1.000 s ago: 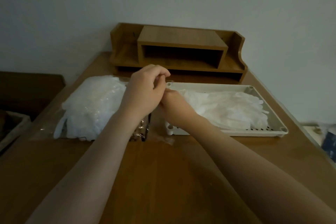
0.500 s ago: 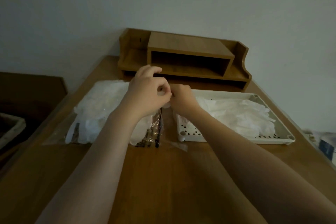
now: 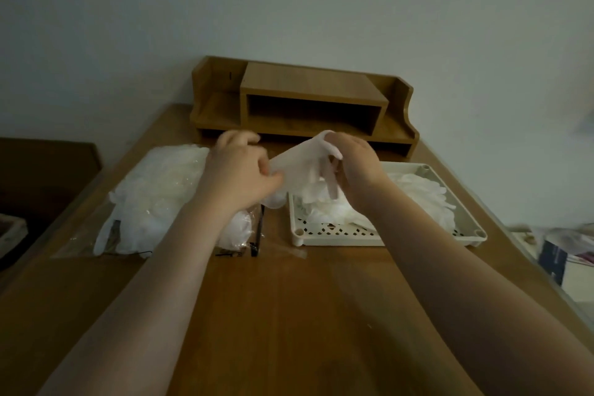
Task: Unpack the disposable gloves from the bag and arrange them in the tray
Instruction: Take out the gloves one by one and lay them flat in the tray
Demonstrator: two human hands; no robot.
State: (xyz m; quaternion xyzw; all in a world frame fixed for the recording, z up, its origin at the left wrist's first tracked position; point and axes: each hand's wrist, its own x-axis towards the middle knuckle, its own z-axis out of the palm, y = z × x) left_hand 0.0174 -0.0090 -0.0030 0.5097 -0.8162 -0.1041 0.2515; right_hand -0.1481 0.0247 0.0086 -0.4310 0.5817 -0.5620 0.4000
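Stretching one glove between left hand and right hand above the tray.

Bare desk is lying open in front; the bag, tray and wooden shelf are crowding the back.

Translucent white gloves, cream tray with diamond-patterned perforations, brown wooden desk.

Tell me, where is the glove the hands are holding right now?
In the head view, the glove is stretched in the air between the left hand and the right hand, above the left end of the white tray, in front of the wooden shelf.
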